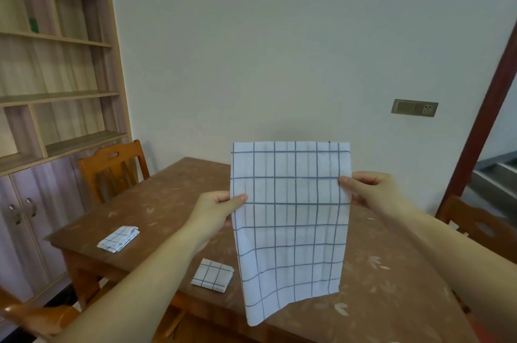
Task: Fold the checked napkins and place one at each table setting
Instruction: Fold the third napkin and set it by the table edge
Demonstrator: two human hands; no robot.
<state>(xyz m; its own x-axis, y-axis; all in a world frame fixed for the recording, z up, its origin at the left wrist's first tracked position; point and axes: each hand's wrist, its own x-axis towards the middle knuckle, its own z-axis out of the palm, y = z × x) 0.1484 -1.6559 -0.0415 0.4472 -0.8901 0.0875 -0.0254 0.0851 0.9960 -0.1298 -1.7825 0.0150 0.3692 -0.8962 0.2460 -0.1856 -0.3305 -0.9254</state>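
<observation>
A white napkin with blue checks hangs upright in the air above the brown table. My left hand pinches its left edge and my right hand pinches its right edge, both about a third of the way down. The lower part hangs loose. Two folded checked napkins lie on the table: one near the left edge, the other near the front edge, just left of the hanging cloth.
A wooden chair stands at the table's left side, another chair at the right. Shelving and cabinets fill the left wall. A dark door frame rises at the right.
</observation>
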